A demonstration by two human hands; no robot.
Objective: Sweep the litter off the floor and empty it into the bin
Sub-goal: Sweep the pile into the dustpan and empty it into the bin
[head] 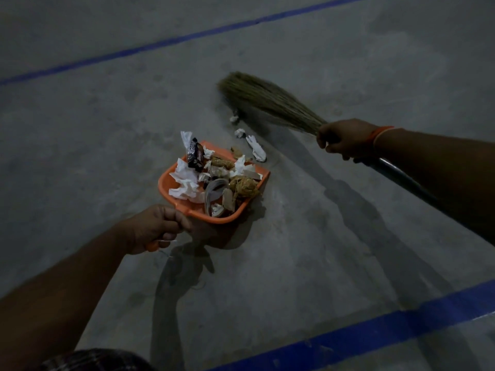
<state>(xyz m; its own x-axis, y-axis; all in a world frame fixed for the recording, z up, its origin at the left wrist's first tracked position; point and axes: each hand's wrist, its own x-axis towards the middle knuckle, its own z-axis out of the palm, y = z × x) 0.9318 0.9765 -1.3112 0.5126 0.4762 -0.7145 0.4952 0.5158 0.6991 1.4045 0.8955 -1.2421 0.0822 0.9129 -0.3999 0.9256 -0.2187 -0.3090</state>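
An orange dustpan sits low over the grey floor in the middle of the head view, heaped with white tissues, a dark wrapper and brown scraps. My left hand grips its handle from below left. My right hand holds a grass broom where the bristles meet the blue handle, the bristles fanned out up and to the left, blurred. A few white paper scraps lie on the floor between the broom tip and the dustpan's open edge. No bin is in view.
The concrete floor carries a thin blue painted line across the top and a thick blue line across the bottom right. Shadows of my arms fall across the floor below the dustpan.
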